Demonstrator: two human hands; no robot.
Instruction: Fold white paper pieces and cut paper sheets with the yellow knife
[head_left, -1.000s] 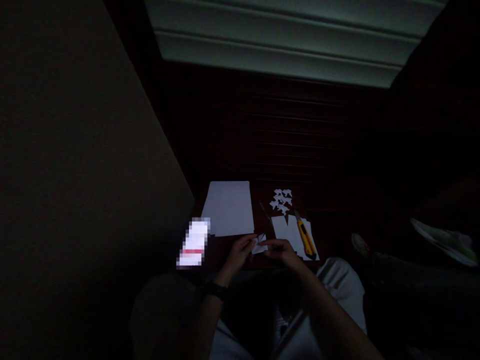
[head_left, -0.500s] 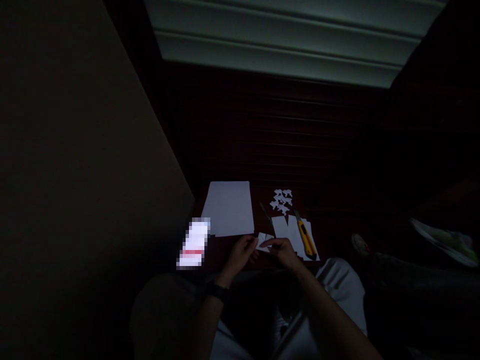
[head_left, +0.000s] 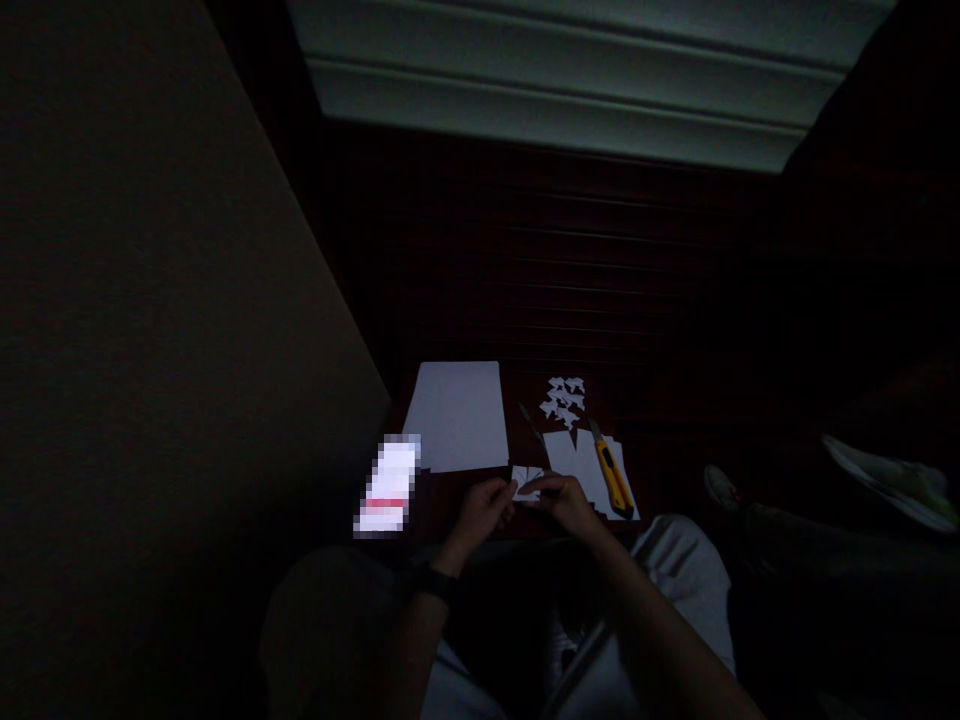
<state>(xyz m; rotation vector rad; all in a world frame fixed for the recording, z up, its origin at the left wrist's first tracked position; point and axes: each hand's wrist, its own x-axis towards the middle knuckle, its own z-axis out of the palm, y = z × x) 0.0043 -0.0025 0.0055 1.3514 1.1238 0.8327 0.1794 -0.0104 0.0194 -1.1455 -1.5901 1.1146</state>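
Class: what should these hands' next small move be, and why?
Smoothing a crease with the right hand seems best: the left hand pinches the small paper at its edge, the right index finger lies over it, and fold-like lines mark it.

The scene is very dim, with most of it sunk into near-black, and the light source itself is out of frame. A pale slatted panel [head_left: 570, 80] along the top catches a weak greenish-grey light; the wall [head_left: 150, 300] at left is dull brown and faintly grainy. On the dark worktop [head_left: 517, 385], the large white sheet [head_left: 459, 415] reads bluish grey and the yellow cutter [head_left: 613, 478] keeps its colour. Brightest is a glowing rectangle [head_left: 388, 485], masked by coarse pixel blocks. The right trouser leg [head_left: 686, 580] looks paler than the shadowed left one [head_left: 322, 610]. Fine folds on the small paper [head_left: 527, 481] are barely resolved.
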